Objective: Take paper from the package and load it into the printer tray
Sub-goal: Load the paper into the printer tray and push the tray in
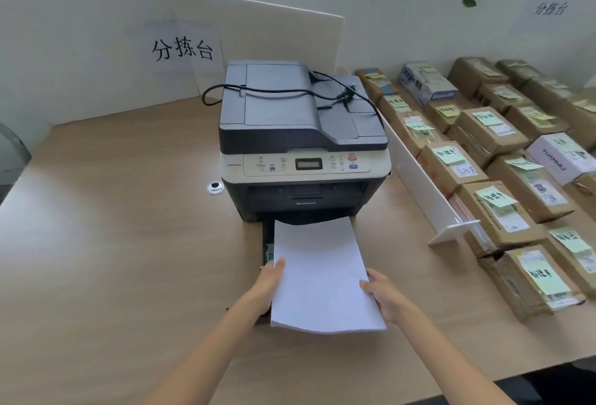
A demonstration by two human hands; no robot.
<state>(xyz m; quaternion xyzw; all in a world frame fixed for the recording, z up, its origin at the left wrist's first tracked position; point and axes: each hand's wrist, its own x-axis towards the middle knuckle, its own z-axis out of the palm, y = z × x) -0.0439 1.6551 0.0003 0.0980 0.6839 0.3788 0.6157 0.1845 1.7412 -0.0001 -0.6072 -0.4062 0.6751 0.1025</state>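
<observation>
Wood-grain bench (113, 227) fills the head view, backed by a white wall and a white board with a printed sign. On it sits the printer (303, 146), a loose power cable (290, 91) draped over its lid. To the right, past a low white divider (425, 191), rows of cardboard boxes (493, 146) carry green sticky notes.

The tray (267, 243) is pulled out at the printer's foot; only its left wall shows, the rest being hidden under the paper stack (322, 275). The left hand (269, 285) is clamped on the stack's left edge, thumb on top. The right hand (382, 295) is clamped on the right edge. The stack's far edge reaches the printer's mouth, while its near edge hangs raised and bowed toward the person.

The risks, as I judge them: the stack looks slightly skewed to the tray, so lowering it as it is could catch a corner on the tray wall or side guide and crumple sheets. The bow could let sheets fan or slide if either grip loosens. Whether the guides suit the paper width cannot be told. The paper package is not in view.
</observation>
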